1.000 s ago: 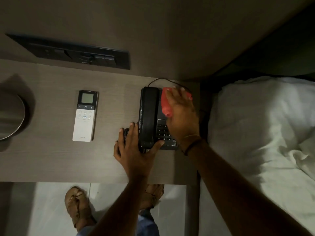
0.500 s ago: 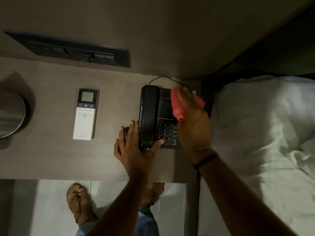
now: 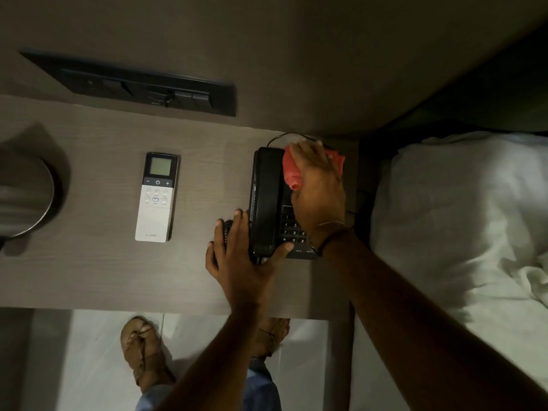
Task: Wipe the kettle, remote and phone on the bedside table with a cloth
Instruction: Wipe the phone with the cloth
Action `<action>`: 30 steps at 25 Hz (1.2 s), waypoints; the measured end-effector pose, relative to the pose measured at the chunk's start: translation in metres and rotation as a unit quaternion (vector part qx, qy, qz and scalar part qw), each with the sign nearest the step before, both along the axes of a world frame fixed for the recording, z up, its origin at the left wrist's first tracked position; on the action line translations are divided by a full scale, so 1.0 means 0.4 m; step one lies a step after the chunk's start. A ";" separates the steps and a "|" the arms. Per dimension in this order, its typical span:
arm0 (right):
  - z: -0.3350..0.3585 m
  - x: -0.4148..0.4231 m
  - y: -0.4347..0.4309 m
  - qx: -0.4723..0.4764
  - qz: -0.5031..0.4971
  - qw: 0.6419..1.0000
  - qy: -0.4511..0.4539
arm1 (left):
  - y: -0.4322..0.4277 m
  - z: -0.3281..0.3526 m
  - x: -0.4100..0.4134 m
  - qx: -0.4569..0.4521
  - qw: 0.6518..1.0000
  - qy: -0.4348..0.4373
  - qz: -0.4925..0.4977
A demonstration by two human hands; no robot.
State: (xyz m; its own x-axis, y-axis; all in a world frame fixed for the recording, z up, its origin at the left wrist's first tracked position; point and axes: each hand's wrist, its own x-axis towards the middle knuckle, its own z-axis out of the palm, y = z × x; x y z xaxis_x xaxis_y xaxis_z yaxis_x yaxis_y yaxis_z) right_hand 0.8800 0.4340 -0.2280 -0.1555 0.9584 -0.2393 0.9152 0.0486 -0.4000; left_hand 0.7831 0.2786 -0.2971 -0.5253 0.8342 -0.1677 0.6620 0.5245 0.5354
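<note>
A black desk phone (image 3: 268, 203) sits at the right end of the wooden bedside table (image 3: 98, 271). My right hand (image 3: 318, 188) presses a red cloth (image 3: 292, 173) onto the upper part of the phone's base, right of the handset. My left hand (image 3: 240, 262) lies flat at the phone's near left corner, thumb on the base and fingers on the coiled cord. A white remote (image 3: 157, 197) with a small screen lies left of the phone. The steel kettle (image 3: 22, 197) stands at the left edge, partly cut off.
A dark switch panel (image 3: 142, 87) is set in the wall behind the table. A bed with white bedding (image 3: 462, 226) lies close on the right. Below the table edge are the pale floor and my sandalled feet (image 3: 142, 351).
My right hand with the red cloth moved back left and towards the wall, onto the top of the phone's base. My left hand stayed at the phone's near corner.
</note>
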 end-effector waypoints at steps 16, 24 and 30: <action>0.094 -0.093 -0.095 -0.032 0.088 0.995 0.015 | 0.001 0.001 0.002 0.018 0.999 -0.033 0.014; 0.114 0.094 -0.361 -0.160 0.099 0.963 0.194 | -0.009 0.001 -0.001 0.024 0.999 -0.033 -0.002; 0.159 0.111 -0.095 0.082 -0.090 0.981 0.149 | -0.001 -0.001 0.001 0.006 1.000 -0.005 -0.002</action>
State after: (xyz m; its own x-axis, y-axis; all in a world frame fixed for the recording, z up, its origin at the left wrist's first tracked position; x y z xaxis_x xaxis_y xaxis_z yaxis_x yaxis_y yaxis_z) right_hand 0.9246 0.3961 -0.1646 -0.0206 0.9985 -0.0499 0.7580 -0.0169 -0.6521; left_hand 0.7836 0.2781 -0.2976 -0.5210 0.8380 -0.1625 0.6579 0.5155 0.5490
